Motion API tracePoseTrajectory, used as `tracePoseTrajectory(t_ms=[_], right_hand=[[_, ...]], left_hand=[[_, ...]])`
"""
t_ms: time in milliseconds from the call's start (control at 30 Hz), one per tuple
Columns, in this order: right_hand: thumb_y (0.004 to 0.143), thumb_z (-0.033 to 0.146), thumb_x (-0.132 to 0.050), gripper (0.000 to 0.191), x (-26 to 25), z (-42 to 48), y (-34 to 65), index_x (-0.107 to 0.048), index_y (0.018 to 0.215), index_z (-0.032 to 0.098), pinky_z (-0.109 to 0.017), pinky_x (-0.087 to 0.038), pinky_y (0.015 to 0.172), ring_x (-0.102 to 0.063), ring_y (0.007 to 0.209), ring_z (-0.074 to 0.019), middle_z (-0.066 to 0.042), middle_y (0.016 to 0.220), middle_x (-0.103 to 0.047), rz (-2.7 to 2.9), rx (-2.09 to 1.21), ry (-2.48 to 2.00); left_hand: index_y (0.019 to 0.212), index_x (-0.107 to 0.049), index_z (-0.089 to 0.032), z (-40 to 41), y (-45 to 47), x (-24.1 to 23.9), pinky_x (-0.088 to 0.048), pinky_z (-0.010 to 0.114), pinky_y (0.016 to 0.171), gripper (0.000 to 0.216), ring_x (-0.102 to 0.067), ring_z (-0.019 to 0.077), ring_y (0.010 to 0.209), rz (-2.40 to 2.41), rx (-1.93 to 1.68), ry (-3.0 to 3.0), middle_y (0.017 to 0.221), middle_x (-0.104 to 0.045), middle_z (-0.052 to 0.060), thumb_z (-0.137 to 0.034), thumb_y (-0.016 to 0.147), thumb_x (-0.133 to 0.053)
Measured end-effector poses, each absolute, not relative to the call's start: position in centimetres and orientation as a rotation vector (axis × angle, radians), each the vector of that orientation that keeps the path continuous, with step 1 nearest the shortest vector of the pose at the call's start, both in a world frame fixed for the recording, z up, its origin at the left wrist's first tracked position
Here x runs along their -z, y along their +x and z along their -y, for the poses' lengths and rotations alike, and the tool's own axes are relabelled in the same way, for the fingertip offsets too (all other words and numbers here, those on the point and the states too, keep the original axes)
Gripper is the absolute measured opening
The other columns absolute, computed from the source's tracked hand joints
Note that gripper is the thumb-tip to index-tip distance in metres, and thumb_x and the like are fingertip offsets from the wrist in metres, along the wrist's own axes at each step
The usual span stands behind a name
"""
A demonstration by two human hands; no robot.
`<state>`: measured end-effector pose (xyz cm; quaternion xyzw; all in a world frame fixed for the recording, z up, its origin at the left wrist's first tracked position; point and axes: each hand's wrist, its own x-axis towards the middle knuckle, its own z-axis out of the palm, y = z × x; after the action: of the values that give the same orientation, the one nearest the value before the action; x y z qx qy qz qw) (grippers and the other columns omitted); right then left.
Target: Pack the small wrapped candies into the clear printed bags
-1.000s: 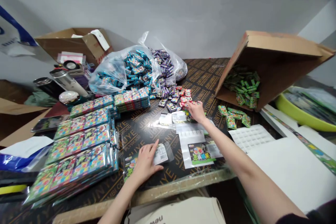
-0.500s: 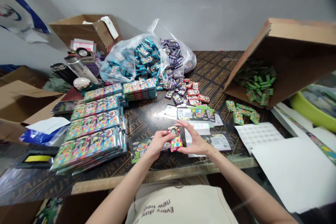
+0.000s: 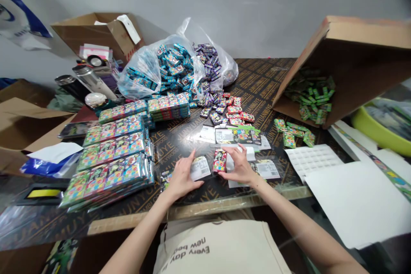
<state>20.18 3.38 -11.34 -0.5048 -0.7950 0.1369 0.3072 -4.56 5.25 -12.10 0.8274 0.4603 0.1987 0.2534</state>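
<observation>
My right hand (image 3: 239, 166) grips a small red candy box (image 3: 220, 160) between thumb and fingers, its colourful front facing up. To its left, my left hand (image 3: 184, 178) has its fingers spread and holds nothing. It lies over a printed card (image 3: 201, 168) with a white label, hiding part of it. Another printed card (image 3: 268, 169) lies to the right, partly under my right hand. Just beyond are more black and green printed cards (image 3: 233, 135). Loose red boxes (image 3: 236, 111) and purple boxes (image 3: 216, 117) lie behind those.
Wrapped packs of boxes (image 3: 112, 150) are stacked at left. Plastic bags hold blue boxes (image 3: 175, 62) and purple boxes (image 3: 208, 60). At right, a tilted carton (image 3: 359, 60) contains green boxes, with several green boxes (image 3: 289, 139) outside. White sheets (image 3: 356, 197) cover the right side.
The red candy box has passed from my left hand to my right hand. My left hand has let go, moved slightly left and spread its fingers. The camera view has shifted a little.
</observation>
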Motion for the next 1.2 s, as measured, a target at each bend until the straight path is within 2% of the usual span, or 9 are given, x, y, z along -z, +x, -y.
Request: tracePoseTrajectory(t_ms=[100,233,400,600,733,867,933,1067,1200], right_hand=[[0.062,0.049,-0.065,0.086,11.6,-3.2,20.0,-0.025,0.132,0.021,-0.048,-0.009,0.104,-0.049,0.112,-0.0257,-0.013,0.127,-0.046,2.169,-0.558,-1.248],[0.056,0.06,-0.067,0.099,11.7,-2.4,19.4,-0.022,0.135,0.021,-0.048,-0.004,0.105,-0.032,0.126,-0.0288,-0.014,0.132,-0.042,2.127,-0.514,-1.299],[0.081,0.05,-0.048,0.067,11.4,-2.4,19.7,-0.021,0.136,0.026,-0.045,-0.005,0.106,-0.039,0.122,-0.0211,-0.007,0.12,-0.055,2.086,-0.456,-1.357],[0.075,0.048,-0.052,0.072,11.1,-5.6,33.0,-0.025,0.135,0.017,-0.059,-0.017,0.094,-0.024,0.127,-0.0357,-0.021,0.134,-0.034,1.166,0.188,-2.22],[0.071,0.032,-0.057,0.07,10.8,-6.0,40.2,-0.031,0.131,0.01,-0.057,-0.027,0.087,-0.047,0.108,-0.0364,-0.021,0.105,-0.058,0.947,0.097,-2.509],[0.074,0.029,-0.053,0.065,10.1,-5.3,34.9,-0.028,0.132,0.016,-0.04,-0.038,0.087,-0.055,0.099,-0.0248,-0.012,0.106,-0.059,1.257,0.067,-2.088],[0.074,0.03,-0.054,0.066,9.6,-4.4,29.0,-0.026,0.133,0.021,-0.036,-0.041,0.087,-0.053,0.101,-0.0223,-0.01,0.112,-0.055,1.427,-0.052,-1.799],[0.073,0.031,-0.06,0.069,8.4,-1.8,19.8,-0.027,0.133,0.025,-0.036,-0.04,0.091,-0.05,0.107,-0.0229,-0.008,0.115,-0.052,1.679,-0.38,-1.47],[0.06,0.044,-0.071,0.092,7.1,-1.0,18.3,-0.023,0.136,0.024,-0.044,-0.03,0.1,-0.034,0.123,-0.0286,-0.01,0.134,-0.036,1.957,-0.565,-1.292]], left_hand=[[0.14,-0.009,-0.023,-5.2,-4.5,11.2,-0.032,0.041,0.097,0.103,-0.045,0.0257,0.11,-1.133,-0.549,2.2,0.121,-0.049,0.008,-0.029,0.057,-0.071],[0.139,-0.011,-0.024,-5.4,-4.1,11.1,-0.035,0.039,0.096,0.098,-0.048,0.024,0.109,-1.108,-0.556,2.174,0.12,-0.05,0.007,-0.03,0.06,-0.069],[0.139,-0.007,-0.024,-6.2,-2.9,12.0,-0.039,0.04,0.093,0.097,-0.051,0.0242,0.106,-1.181,-0.603,2.194,0.118,-0.052,0.006,-0.035,0.064,-0.067],[0.14,-0.006,-0.02,-7.1,-3.6,13.7,-0.041,0.042,0.088,0.094,-0.052,0.0265,0.101,-1.237,-0.495,2.374,0.114,-0.054,0.009,-0.041,0.068,-0.062],[0.138,-0.02,-0.017,-7.7,-4.2,14.8,-0.042,0.044,0.084,0.086,-0.052,0.0301,0.099,-1.267,-0.471,2.419,0.112,-0.055,0.013,-0.043,0.067,-0.062],[0.135,-0.028,-0.018,-6.7,-1.4,12.9,-0.036,0.046,0.093,0.082,-0.048,0.0301,0.11,-1.376,-0.785,2.04,0.122,-0.051,0.013,-0.047,0.067,-0.063],[0.132,-0.034,-0.017,-5.9,1.0,11.1,-0.042,0.041,0.088,0.074,-0.055,0.025,0.1,-1.342,-0.875,1.607,0.115,-0.057,0.011,-0.047,0.07,-0.061],[0.098,-0.061,-0.011,-5.4,4.1,8.9,-0.047,0.029,0.069,0.043,-0.062,0.0176,0.072,-1.023,-0.776,1.051,0.083,-0.067,0.008,-0.047,0.074,-0.056],[0.07,-0.064,-0.009,-5.4,2.7,8.4,-0.044,0.024,0.059,0.03,-0.057,0.0128,0.056,-0.929,-0.711,0.916,0.064,-0.064,0.004,-0.04,0.069,-0.063]])
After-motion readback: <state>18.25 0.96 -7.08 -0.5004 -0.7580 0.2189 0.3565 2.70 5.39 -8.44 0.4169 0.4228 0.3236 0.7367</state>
